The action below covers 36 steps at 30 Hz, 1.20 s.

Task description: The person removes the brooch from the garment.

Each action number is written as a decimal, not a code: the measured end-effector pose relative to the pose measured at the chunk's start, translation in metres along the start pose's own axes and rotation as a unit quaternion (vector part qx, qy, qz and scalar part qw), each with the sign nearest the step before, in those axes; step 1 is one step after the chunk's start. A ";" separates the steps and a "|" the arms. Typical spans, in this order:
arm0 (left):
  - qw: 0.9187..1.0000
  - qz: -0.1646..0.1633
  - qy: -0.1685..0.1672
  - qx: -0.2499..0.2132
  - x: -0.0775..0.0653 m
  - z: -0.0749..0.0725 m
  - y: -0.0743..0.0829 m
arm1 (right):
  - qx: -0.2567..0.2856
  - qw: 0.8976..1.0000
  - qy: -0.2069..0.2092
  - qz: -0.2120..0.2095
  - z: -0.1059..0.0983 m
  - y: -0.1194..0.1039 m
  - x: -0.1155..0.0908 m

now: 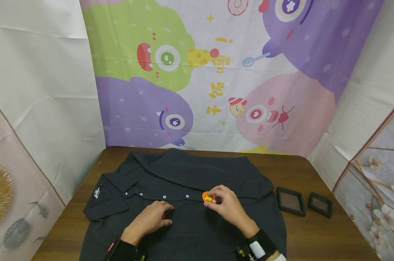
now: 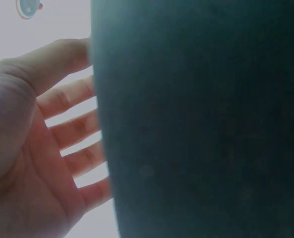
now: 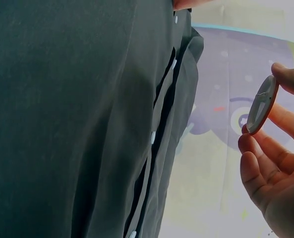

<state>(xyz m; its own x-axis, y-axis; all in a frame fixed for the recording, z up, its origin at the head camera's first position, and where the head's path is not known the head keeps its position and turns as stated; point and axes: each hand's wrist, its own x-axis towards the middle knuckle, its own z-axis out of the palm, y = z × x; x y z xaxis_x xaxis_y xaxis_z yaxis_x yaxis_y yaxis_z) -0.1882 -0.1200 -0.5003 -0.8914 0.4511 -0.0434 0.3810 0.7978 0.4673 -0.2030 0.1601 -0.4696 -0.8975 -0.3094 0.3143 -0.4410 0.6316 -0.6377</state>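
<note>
A round orange pin badge (image 1: 207, 197) with a yellow figure is pinched by its edge between the thumb and fingers of my right hand (image 1: 228, 206). Its pale back, with a fitting across it, shows in the right wrist view. The badge is over the button strip of a dark shirt (image 1: 190, 232) spread on the table. My left hand (image 1: 152, 218) is at the shirt front below the buttons, fingers loosely extended. A small bit of red shows between its thumb and fingers. In the left wrist view the cloth hides those fingertips.
Two black rectangular frames, a larger one (image 1: 291, 201) and a smaller one (image 1: 320, 205), lie on the brown wooden table (image 1: 314, 235) right of the shirt. White buttons (image 1: 164, 197) run along the shirt front. A cartoon-printed cloth (image 1: 200, 119) hangs behind the table.
</note>
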 end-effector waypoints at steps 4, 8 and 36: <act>1.000 -0.003 0.002 -0.002 0.001 0.001 -0.001 | -0.005 1.000 0.009 -0.008 -0.001 0.003 0.001; 1.000 -0.005 0.005 -0.001 0.001 0.001 -0.002 | -0.006 1.000 0.012 -0.011 -0.003 0.004 0.001; 1.000 0.006 0.014 0.005 0.001 -0.001 -0.002 | -0.008 0.999 0.040 -0.007 -0.014 0.013 -0.005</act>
<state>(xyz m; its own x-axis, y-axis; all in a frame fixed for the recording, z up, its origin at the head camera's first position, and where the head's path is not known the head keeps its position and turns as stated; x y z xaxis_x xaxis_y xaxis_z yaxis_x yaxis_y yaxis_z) -0.1897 -0.1216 -0.5007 -0.8930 0.4498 -0.0134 0.3940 0.7960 0.4594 -0.2039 0.1800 -0.4691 -0.8879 -0.2616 0.3784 -0.4532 0.6382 -0.6223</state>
